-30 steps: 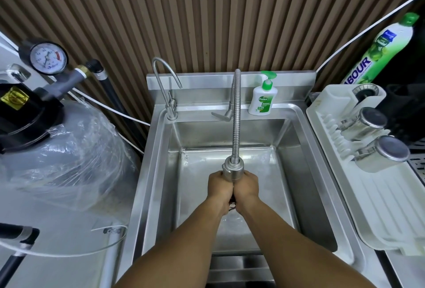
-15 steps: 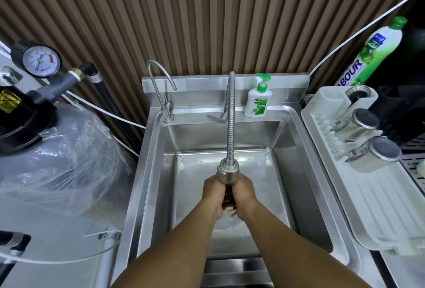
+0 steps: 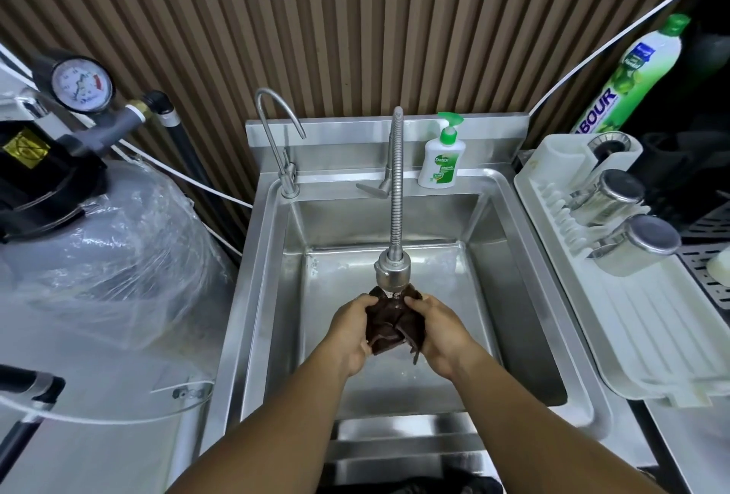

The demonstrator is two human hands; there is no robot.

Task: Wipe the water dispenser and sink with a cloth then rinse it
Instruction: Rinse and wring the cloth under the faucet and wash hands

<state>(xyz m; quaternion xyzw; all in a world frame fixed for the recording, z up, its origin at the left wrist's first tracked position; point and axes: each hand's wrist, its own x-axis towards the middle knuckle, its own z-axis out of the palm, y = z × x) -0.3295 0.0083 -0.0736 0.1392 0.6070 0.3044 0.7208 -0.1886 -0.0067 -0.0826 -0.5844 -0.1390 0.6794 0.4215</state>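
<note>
A dark brown wet cloth is bunched between my two hands over the steel sink. My left hand grips its left side and my right hand grips its right side. The cloth sits directly under the spray head of the flexible steel faucet, which hangs over the basin's middle. A thin gooseneck drinking tap stands at the sink's back left corner.
A Dettol soap pump bottle stands on the sink's back ledge. Left is a plastic-wrapped tank with a pressure gauge. Right is a white drying rack holding two steel cups, with a green dish-liquid bottle behind.
My hands were pressed together right under the spray head; they have dropped slightly and spread apart, so the brown cloth now shows between them.
</note>
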